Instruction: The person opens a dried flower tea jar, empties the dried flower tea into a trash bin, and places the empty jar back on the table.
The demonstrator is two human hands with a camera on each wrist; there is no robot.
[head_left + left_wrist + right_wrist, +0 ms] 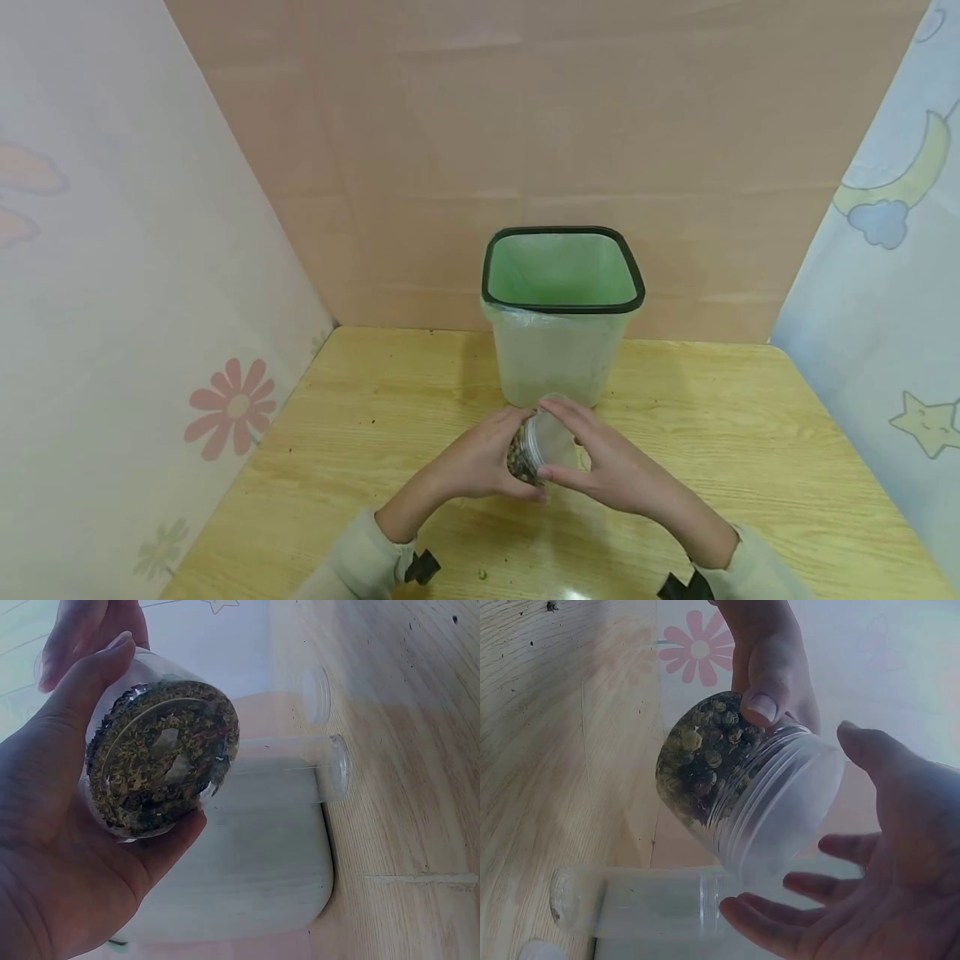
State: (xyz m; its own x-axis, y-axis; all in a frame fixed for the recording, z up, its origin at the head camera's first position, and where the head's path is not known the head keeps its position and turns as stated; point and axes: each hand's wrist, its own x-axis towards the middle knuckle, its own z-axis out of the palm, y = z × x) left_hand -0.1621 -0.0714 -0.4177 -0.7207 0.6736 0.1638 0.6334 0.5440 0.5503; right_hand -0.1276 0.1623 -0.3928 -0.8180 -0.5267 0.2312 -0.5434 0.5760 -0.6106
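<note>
My left hand (476,458) grips a clear plastic jar (705,769) of dried, bud-like pieces, tilted on its side above the table. Fine greenish-brown bits lie against the jar's base in the left wrist view. A frosted screw lid (795,814) covers the jar's mouth, facing my right hand (615,462). The fingers of that hand spread around the lid, thumb tip at its rim, and in the right wrist view they look loose. Behind the hands stands a second clear jar (292,769), tall and without a lid. A loose lid (318,695) lies near it.
A pale green bin (558,358) with a black rim stands at the back of the wooden table (360,467), against the tan backdrop. Patterned walls rise at left and right. Small dark crumbs dot the tabletop, with a greenish bit (482,575) near the front.
</note>
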